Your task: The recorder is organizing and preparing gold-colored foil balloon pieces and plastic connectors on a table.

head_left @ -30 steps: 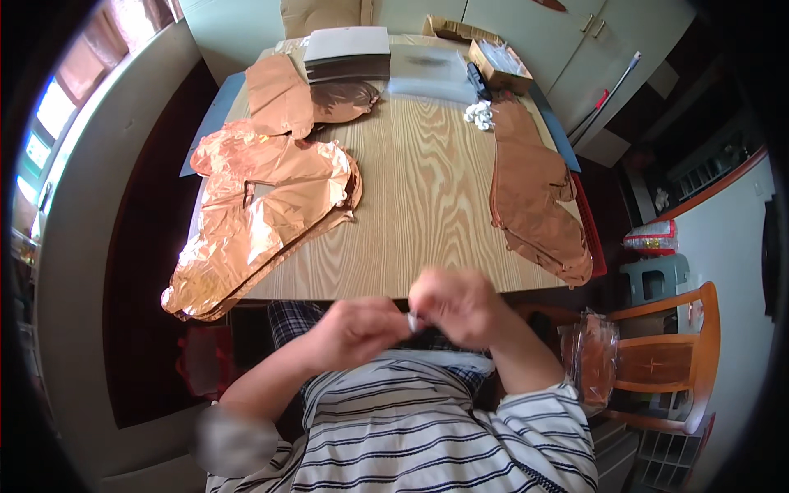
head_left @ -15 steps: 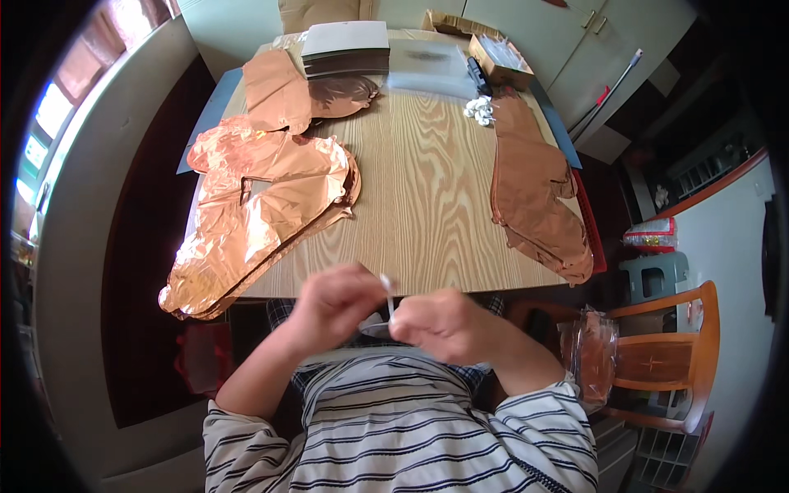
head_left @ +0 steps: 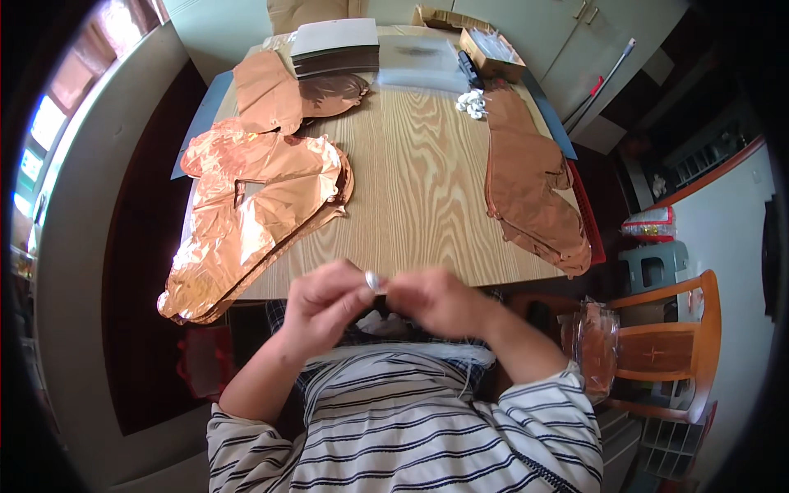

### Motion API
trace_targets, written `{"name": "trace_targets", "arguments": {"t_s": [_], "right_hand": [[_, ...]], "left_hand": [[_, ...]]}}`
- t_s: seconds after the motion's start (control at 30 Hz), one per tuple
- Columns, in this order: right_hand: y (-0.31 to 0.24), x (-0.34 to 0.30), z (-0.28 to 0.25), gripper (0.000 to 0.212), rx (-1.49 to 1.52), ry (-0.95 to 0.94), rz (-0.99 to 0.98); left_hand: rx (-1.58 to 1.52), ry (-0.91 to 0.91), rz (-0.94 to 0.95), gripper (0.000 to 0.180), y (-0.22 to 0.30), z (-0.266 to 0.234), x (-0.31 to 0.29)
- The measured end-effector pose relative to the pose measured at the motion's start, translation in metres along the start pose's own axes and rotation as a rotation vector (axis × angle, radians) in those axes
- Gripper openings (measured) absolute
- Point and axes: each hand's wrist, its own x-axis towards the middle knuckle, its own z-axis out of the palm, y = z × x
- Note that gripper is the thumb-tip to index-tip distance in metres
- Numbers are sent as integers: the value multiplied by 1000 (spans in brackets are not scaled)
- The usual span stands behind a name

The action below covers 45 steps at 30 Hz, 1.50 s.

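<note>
At the near edge of the table (head_left: 403, 205), the right hand (head_left: 440, 300) was blurred, its grip indeterminable; the left hand (head_left: 329, 300), just beside it, pinched a white roll (head_left: 372, 281). A light, steady pinch appeared advisable. The roll's long axis ran roughly toward the far edge, leading end unclear.

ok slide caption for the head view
Left fingers hold a small white piece beside the right hand; copper-coloured foil lies on the table.
</note>
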Motion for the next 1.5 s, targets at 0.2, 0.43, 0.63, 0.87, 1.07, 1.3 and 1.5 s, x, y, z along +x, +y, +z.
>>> {"name": "trace_targets", "arguments": {"t_s": [0.2,0.43,0.63,0.87,1.07,1.3,1.5], "right_hand": [[-17,11,-12,18,96,210,11],[-21,4,-14,13,118,137,-33],[-9,-6,8,10,118,-34,-143],[5,-3,13,18,-67,-73,-175],[2,9,-1,12,126,157,-92],[-20,4,-16,10,129,199,-81],[-3,-3,13,13,23,-79,-152]], "left_hand": [[-23,-178,-21,18,-3,14,-11],[17,-227,-79,18,-9,15,-12],[92,-33,-121,16,-11,4,-6],[-101,76,-177,12,-4,6,0],[-183,-45,-204,11,-4,19,-15],[-17,-127,-172,19,-10,21,-14],[-214,77,-296,17,-21,10,-8]]}}
